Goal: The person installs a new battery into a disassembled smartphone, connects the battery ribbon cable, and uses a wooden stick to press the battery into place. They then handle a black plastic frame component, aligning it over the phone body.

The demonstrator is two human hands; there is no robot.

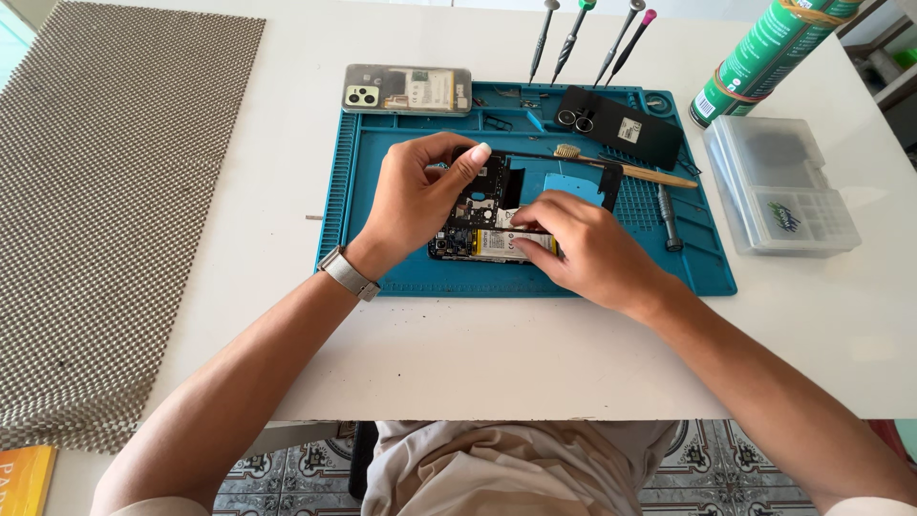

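The left hand (415,196) is seen curled over the upper left corner of an opened phone (497,205), thumb and fingertips pinched on its edge, the wrist bent and a watch (347,273) worn on it. The right hand (583,247) is laid over the phone's lower right part, fingers closed narrowly on a thin tool (506,229) whose tip is pointed toward 9 o'clock across the battery. Both forearms are stretched in from 6 o'clock.

The phone is placed at the middle of a blue mat (334,191) on a white counter (478,354). At 12 o'clock a second phone (406,89) and four screwdrivers (583,38) are seen; at 2 o'clock a green can (764,53); at 3 o'clock a clear box (778,182). A grey mesh mat (105,191) is spread at 9 o'clock. Patterned floor tiles (726,468) are visible below the counter's edge.
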